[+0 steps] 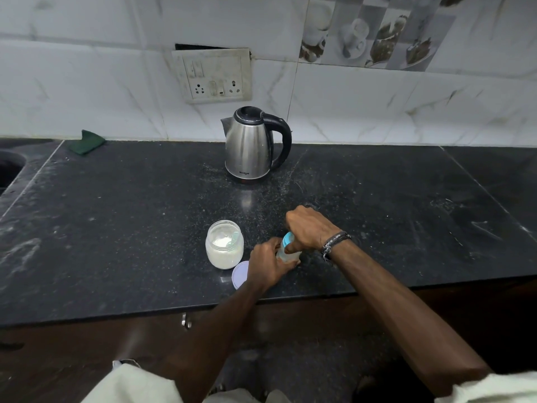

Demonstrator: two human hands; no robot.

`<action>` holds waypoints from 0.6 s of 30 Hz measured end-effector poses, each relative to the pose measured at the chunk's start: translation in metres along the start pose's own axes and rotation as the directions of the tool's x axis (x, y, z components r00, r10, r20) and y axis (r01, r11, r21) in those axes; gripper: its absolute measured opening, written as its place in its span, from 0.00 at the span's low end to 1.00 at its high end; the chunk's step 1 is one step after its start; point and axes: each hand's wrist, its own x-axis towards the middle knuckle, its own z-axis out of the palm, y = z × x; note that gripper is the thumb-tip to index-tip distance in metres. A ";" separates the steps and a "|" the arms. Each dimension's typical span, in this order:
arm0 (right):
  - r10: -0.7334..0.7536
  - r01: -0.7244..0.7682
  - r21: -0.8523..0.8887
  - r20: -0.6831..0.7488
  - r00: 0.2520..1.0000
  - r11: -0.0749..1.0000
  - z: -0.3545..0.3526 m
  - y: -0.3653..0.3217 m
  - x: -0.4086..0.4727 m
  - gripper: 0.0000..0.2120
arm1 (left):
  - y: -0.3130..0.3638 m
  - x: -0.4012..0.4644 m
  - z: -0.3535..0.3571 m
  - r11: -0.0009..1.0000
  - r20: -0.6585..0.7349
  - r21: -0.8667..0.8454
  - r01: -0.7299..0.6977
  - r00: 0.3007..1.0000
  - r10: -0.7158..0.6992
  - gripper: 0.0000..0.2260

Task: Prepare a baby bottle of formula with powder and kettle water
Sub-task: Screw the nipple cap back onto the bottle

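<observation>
A clear baby bottle (286, 255) with a blue collar stands on the black counter (116, 228) near its front edge. My left hand (268, 264) grips the bottle's body from the left. My right hand (309, 228) is curled over the bottle's top and covers it, so only part of the blue collar shows. An open glass jar of white powder (224, 248) with a pale scoop inside stands just left of my hands. Its lilac lid (240, 274) lies flat beside it, partly under my left wrist. A steel kettle (252, 145) with a black handle stands at the back.
A wall socket panel (213, 75) sits above the kettle. A green cloth (87, 142) lies at the back left, and a sink opening (8, 167) is at the far left. White powder specks dust the counter around the kettle. A drawer handle (186, 319) shows below the counter edge.
</observation>
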 end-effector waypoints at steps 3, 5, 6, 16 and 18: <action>0.009 -0.009 0.026 -0.004 1.000 1.000 0.003 0.002 0.002 0.21 | 0.000 0.000 0.000 1.000 0.002 0.000 -0.002 1.000 0.002 0.28; 0.039 -0.038 0.064 -0.013 0.999 0.997 0.006 0.005 0.005 0.20 | -0.001 0.000 0.002 1.000 0.007 0.007 -0.013 1.000 0.013 0.28; 0.051 -0.050 0.068 -0.019 0.999 0.996 0.008 0.006 0.006 0.20 | -0.001 0.001 0.002 1.000 0.006 0.011 -0.016 1.000 0.016 0.27; -0.001 0.006 -0.040 0.105 0.994 0.999 0.000 0.011 0.002 0.30 | 0.001 0.000 -0.001 1.000 0.018 0.007 0.006 1.000 -0.006 0.30; -0.036 0.039 -0.025 0.108 0.993 0.999 0.002 0.010 0.001 0.24 | 0.002 0.000 -0.002 1.000 0.032 0.003 0.004 0.999 -0.004 0.32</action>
